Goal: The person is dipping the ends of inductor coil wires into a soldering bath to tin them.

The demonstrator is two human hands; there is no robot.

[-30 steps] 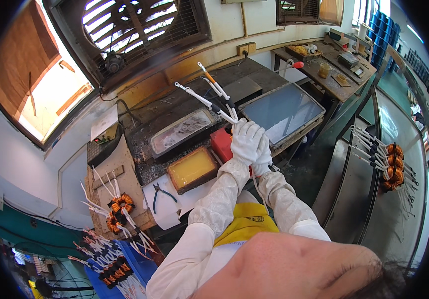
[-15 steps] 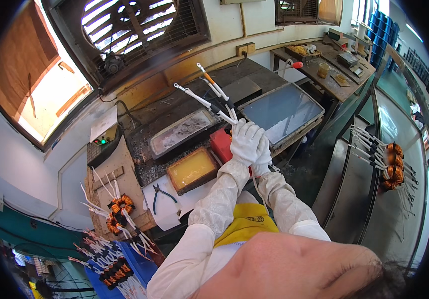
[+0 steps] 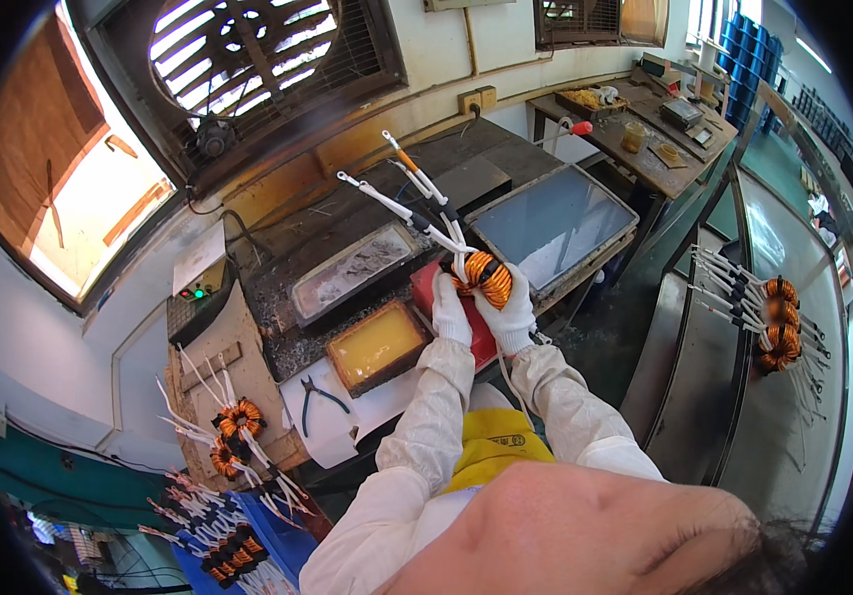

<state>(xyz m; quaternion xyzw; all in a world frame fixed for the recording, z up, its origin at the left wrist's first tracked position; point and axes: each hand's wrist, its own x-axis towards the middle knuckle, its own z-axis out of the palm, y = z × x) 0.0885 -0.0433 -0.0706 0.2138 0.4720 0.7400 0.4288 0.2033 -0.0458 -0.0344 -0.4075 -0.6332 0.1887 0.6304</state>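
A toroidal coil (image 3: pixel 486 279) wound with orange-copper wire is held between my two white-gloved hands. Its white-sleeved leads (image 3: pixel 425 220) point up and away, tipped with metal ring lugs; one carries an orange band. At the coil's lower left, my left hand (image 3: pixel 452 312) is closed on its edge. Around the right side wraps my right hand (image 3: pixel 512 311), thumb and fingers pressed to the winding. Beneath the hands lies a red block-like object (image 3: pixel 483 344), partly covered by them.
Left of the hands are a yellow-filled tray (image 3: pixel 377 344), a pale-crusted trough (image 3: pixel 352 273) and cutting pliers (image 3: pixel 320 400). A larger grey-surfaced tray (image 3: pixel 553 223) is at right. More coils lie at left (image 3: pixel 240 420), in a blue bin (image 3: pixel 276 531) and on the right metal shelf (image 3: pixel 781 332).
My left hand has moved off the top of the coil to its lower left, uncovering the winding. The right hand now shows at the coil's right. The view has shifted slightly.
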